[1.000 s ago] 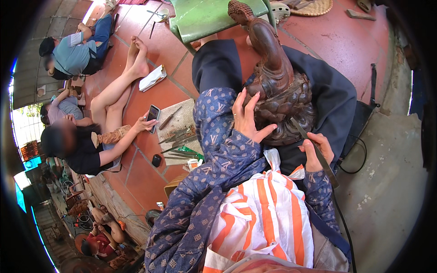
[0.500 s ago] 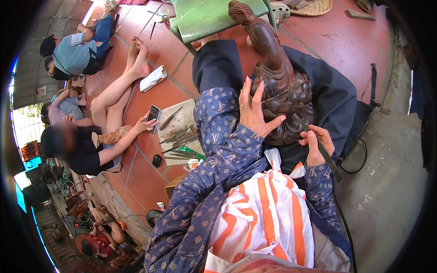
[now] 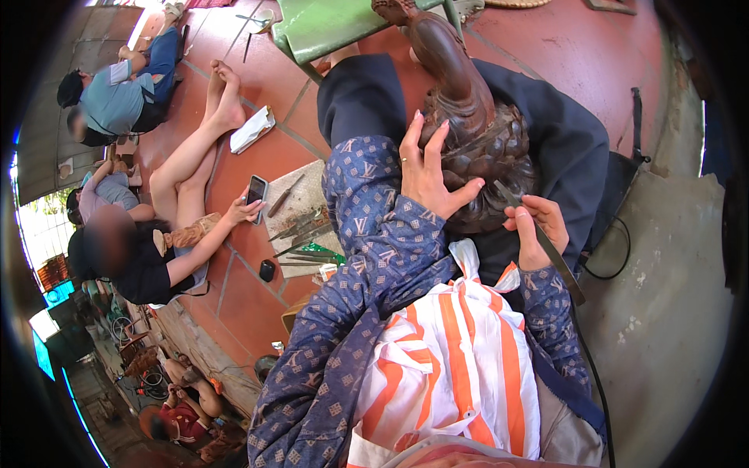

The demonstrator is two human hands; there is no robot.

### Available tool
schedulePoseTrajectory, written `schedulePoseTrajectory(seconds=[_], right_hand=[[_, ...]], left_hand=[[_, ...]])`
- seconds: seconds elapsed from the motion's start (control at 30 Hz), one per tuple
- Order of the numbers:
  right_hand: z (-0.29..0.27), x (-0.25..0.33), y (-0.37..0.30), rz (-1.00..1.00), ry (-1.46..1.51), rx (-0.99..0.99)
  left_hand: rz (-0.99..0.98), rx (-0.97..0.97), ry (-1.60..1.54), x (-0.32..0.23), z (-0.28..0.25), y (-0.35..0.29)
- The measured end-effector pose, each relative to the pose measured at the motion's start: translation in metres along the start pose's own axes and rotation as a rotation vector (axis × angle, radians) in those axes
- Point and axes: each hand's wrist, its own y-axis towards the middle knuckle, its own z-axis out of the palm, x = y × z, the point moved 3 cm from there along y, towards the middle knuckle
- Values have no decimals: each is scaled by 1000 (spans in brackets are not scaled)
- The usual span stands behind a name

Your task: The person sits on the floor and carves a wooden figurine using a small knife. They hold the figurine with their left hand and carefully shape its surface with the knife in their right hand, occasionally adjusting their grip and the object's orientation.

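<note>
A dark brown carved statue (image 3: 449, 58) of a seated figure on a petalled base rests tilted between my knees, its head cut by the picture's upper edge. Against the lower part of the carving lies my left hand (image 3: 427, 178), thumb and fingers spread, a ring on one finger. My right hand (image 3: 538, 230) grips a flat grey metal file (image 3: 559, 267) around its middle. The file's narrow tip touches or nearly touches the right side of the base; its wider end points down toward my right forearm.
Left of my leg, a pale mat (image 3: 300, 187) carries several slim metal tools (image 3: 304, 234) and a wooden-handled one. Beside it a seated person holds a phone (image 3: 257, 189). A green chair (image 3: 335, 31) stands ahead. A black cable (image 3: 591, 366) runs at my right; other people sit farther left.
The whole view has shifted slightly, so the statue and chair sit a little higher and farther left. My hands keep nearly the same hold, with the file tip still at the base.
</note>
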Motion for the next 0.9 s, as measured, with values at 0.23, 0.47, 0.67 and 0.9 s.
schedulePoseTrajectory(seconds=[0.23, 0.47, 0.67, 0.9], right_hand=[[2, -4, -1, -36, 16, 50], [7, -4, -1, -217, -191, 116], [17, 12, 8, -566, -498, 113], [28, 14, 17, -616, -718, 96]], left_hand=[[49, 3, 42, -2, -3, 1], [12, 64, 81, 6, -1, -5], [23, 57, 59, 8, 0, -5], [13, 58, 66, 8, 1, -5]])
